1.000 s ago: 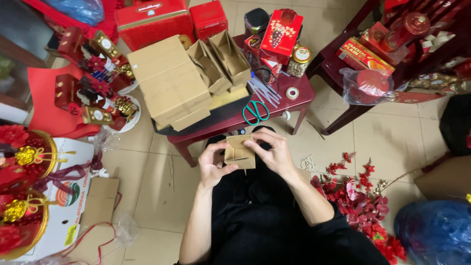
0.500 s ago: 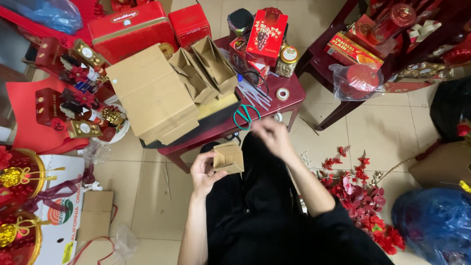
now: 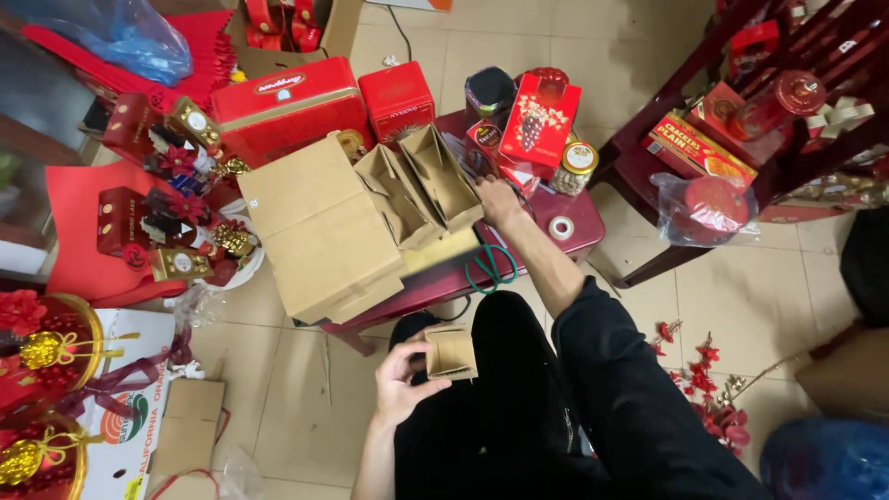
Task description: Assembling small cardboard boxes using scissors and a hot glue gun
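Closest in, over the lap in dark clothing, the left hand (image 3: pixel 400 378) is clamped on a small brown cardboard box (image 3: pixel 451 353), thumb along its near edge and fingers behind it, holding it just below the near edge of the worktop (image 3: pixel 582 220). The two hands are well apart: the right hand (image 3: pixel 497 200) is stretched forward on a bare forearm over the low dark-red worktop, its fingers at the far end of an open cardboard tray (image 3: pixel 441 175); whether they grip anything cannot be told from here. Just beside that forearm, at the near edge, lie green-handled scissors (image 3: pixel 489 267), and a little further right a small roll of tape (image 3: pixel 560 227). A second open cardboard tray (image 3: pixel 396 196) stands touching the first on its left, and a stack of flat cardboard pieces (image 3: pixel 315 231) overhangs the left end. Beyond the right hand stand a tall red gift box (image 3: pixel 540 120), a jar with a yellow lid (image 3: pixel 578 165) and a dark jar (image 3: pixel 488 93). Further back on the floor are two red tins, a large red tin (image 3: pixel 289 106) and a smaller red tin (image 3: pixel 397 100). On the floor tiles at the near right lie red artificial flowers (image 3: pixel 709 389).
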